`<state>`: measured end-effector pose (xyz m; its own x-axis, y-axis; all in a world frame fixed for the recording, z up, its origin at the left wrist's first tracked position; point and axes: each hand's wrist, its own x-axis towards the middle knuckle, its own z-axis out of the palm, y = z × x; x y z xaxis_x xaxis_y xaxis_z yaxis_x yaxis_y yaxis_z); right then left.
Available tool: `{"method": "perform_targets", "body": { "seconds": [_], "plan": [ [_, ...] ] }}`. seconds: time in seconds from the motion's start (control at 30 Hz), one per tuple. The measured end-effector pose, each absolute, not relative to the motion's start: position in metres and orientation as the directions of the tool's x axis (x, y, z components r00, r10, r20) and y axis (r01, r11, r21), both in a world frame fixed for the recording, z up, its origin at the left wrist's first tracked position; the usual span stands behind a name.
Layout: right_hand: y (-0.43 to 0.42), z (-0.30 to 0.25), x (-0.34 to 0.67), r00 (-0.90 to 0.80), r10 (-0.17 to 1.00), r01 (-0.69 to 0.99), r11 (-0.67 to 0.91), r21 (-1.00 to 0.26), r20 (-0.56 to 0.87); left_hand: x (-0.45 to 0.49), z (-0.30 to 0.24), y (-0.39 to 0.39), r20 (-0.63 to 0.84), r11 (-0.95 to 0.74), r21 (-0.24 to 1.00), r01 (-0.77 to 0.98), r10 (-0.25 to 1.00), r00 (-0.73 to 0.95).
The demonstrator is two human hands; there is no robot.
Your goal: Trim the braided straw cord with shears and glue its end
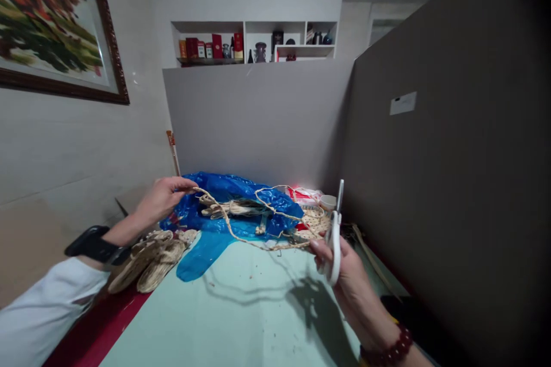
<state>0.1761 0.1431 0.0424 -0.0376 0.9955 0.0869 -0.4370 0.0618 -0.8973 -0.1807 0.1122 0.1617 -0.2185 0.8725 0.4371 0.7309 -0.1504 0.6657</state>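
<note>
A long braided straw cord (227, 219) sags between my two hands above the table. At the left, my left hand (162, 199) pinches one end of it between thumb and fingers. White-handled scissors (334, 246) stand upright in my right hand (340, 269), blades pointing up. The thumb and fingers of that hand also pinch the cord, and part of it loops up behind. Beyond the cord lies a blue plastic bag (232, 183) with a bundle of straw strands (232, 207) in its opening.
Woven straw soles or slippers (159, 264) lie at the table's left edge. Past my right hand are a woven straw piece (316, 219), a white bowl (328, 202) and a red-and-white package (303, 194). Grey panels (258, 120) enclose the pale green table (224, 321) behind and right.
</note>
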Motion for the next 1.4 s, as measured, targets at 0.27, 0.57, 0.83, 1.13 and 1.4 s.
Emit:
{"method": "perform_targets", "body": {
  "seconds": [0.27,0.57,0.83,1.13,1.4],
  "plan": [
    [0.126,0.050,0.166,-0.131,0.983,-0.372,0.072,-0.926,0.129,-0.178,0.107,0.145,0.420,-0.152,0.436,0.887,0.906,-0.051],
    [0.104,0.043,0.149,-0.274,0.961,-0.367,-0.060,-0.928,0.046,-0.042,0.065,0.067,0.186,-0.210,0.745,0.633,0.977,0.105],
    [0.092,0.047,0.146,-0.356,0.934,-0.482,-0.190,-0.855,-0.007,-0.016,0.043,0.051,-0.018,-0.012,0.915,0.404,0.997,0.071],
    [0.095,0.044,0.148,-0.376,0.927,-0.452,-0.196,-0.870,-0.013,-0.029,0.035,0.053,-0.147,0.094,0.957,0.273,0.973,0.180],
    [0.093,0.032,0.140,-0.396,0.916,-0.298,-0.068,-0.952,0.058,-0.012,0.034,0.037,-0.183,0.180,0.983,-0.033,0.970,-0.157]
  ]
}}
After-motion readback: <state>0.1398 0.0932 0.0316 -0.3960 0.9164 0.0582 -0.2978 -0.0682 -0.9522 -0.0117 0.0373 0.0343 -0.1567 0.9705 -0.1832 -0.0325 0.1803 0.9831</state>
